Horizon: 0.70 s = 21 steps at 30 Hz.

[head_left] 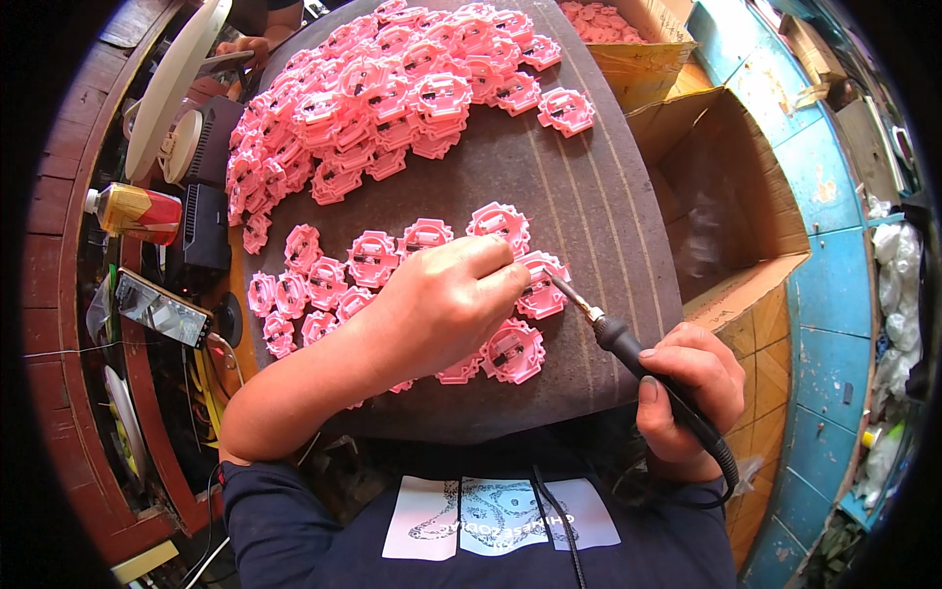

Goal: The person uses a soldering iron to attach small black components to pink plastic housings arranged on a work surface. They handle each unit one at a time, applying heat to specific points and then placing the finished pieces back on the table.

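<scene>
My right hand [692, 393] is wrapped around the black handle of a soldering iron [628, 346]. Its metal tip points up and to the left, meeting or hovering just over a pink plastic part [541, 294]; whether it touches I cannot tell. Beside that same part, the fingers of my left hand [456, 290] are pinched together, and what they hold, if anything, is too small or hidden to make out. Several more pink parts [513, 350] with small dark and metal pieces inside lie around and partly under my left forearm.
A large heap of pink parts [392, 93] covers the far side of the dark table [589, 211]. To the right stand an open cardboard box [756, 206] and another box [638, 74] holding pink parts. At left are a bottle [137, 213], a phone [162, 306] and another person's hand [243, 47].
</scene>
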Tool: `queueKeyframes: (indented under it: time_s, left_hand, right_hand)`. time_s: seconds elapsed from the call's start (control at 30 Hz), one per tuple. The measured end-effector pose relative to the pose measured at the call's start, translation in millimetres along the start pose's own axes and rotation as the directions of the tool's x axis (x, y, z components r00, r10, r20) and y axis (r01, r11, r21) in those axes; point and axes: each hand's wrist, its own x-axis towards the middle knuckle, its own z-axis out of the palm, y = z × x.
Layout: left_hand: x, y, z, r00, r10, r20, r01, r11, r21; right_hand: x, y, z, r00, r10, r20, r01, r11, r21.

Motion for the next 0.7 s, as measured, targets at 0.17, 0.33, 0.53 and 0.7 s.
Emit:
queueKeyframes:
  time_s: [0.17, 0.33, 0.53, 0.7]
  left_hand:
    - [-2, -1, 0, 1.000, -0.001, 0.003, 0.001, 1.000, -0.001]
    - [-9, 1, -1, 1.000, -0.004, -0.014, 0.004, 1.000, -0.026]
    - [-8, 5, 0, 0.999, 0.027, -0.041, -0.029, 0.997, -0.068]
    - [-9, 6, 2, 0.999, 0.031, 0.021, -0.030, 0.998, -0.053]
  right_hand:
    - [-1, -2, -2, 1.000, 0.014, -0.015, -0.014, 1.000, -0.010]
    - [-3, -4, -3, 0.999, 0.026, -0.033, -0.026, 1.000, -0.001]
    - [-7, -7, -6, 0.999, 0.026, -0.029, -0.026, 1.000, -0.004]
    - [-5, -7, -5, 0.999, 0.006, -0.031, -0.006, 1.000, -0.003]
